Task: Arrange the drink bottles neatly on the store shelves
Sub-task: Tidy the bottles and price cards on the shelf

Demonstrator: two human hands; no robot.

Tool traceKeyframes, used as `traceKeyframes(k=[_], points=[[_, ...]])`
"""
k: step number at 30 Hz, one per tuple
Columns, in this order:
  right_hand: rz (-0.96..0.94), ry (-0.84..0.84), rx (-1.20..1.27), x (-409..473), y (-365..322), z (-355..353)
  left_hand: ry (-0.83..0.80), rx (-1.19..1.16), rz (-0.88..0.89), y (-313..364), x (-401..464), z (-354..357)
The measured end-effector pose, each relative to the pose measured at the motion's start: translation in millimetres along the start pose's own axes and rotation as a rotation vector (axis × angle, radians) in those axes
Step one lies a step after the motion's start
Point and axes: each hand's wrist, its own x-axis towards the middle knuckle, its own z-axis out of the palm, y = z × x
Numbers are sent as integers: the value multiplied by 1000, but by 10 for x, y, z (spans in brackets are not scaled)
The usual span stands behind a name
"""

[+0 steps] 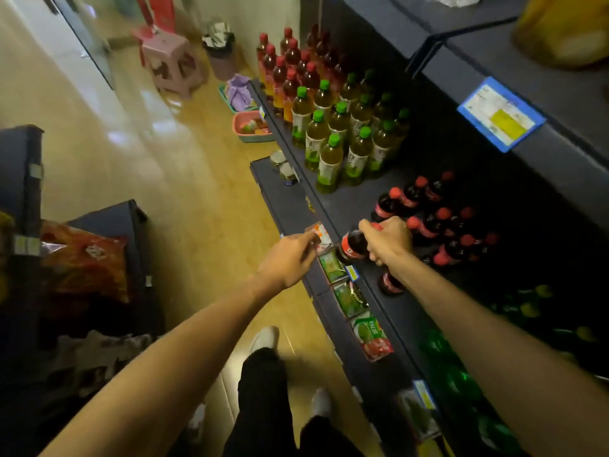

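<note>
Fingers (372, 229) curled round cola bottle (354, 247), arm outstretched

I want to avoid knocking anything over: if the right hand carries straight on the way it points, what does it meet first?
Probably the cola bottles standing just beyond the right hand, which grips a tilted cola bottle. Depth is unclear.

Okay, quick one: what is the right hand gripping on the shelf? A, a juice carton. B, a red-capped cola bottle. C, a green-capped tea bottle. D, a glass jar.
B: the right hand is curled round a dark cola bottle with a red label, tilted at the shelf front.
</note>
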Motion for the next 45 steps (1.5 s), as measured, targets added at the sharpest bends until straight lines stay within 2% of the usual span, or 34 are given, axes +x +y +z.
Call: traceKeyframes(k=[7,15,23,40,45], points=[[311,90,53,632,-201,337,-189,-23,125,-477,884,-53],[383,274,-105,1153,-247,514,-320,-52,304,-787,1645,-46],[505,271,-163,1640,6,816,-413,-63,334,-1022,2005,77],[571,291,-86,1872,-84,930,-423,-64,330,-1234,2142,14],[558,279,-43,1803,-77,902,-397,-80,390,-1193,2170,-12]])
